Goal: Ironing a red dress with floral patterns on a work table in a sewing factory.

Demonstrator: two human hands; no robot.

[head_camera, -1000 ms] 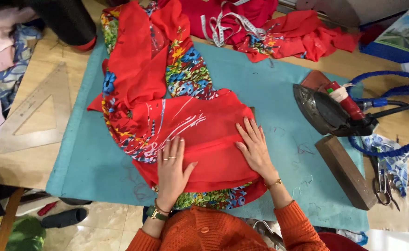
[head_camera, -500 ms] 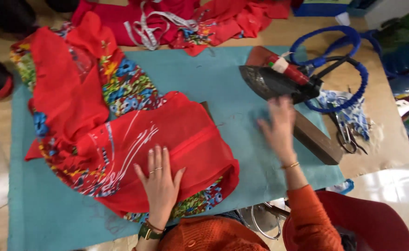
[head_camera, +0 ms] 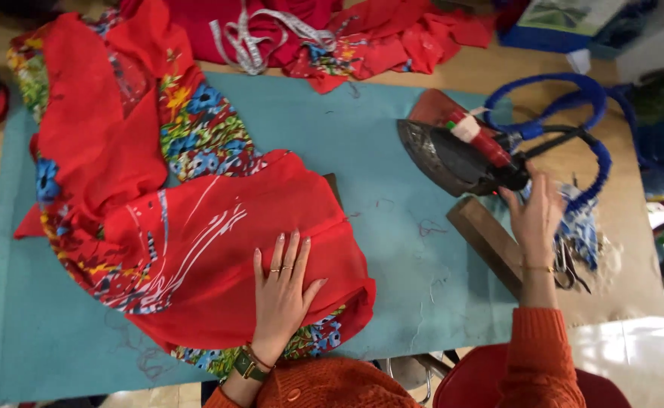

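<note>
Head view: iron lies diagonally, tip pointing upper-left, right hand beside its handle.

Right hand leaves the red cloth, crosses the teal mat, now reaches the iron handle, fingers spread.

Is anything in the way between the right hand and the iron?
No. The right hand is just below the iron, near its handle end, with nothing visible between them. The wooden block lies beside the hand, not in its path.
</note>
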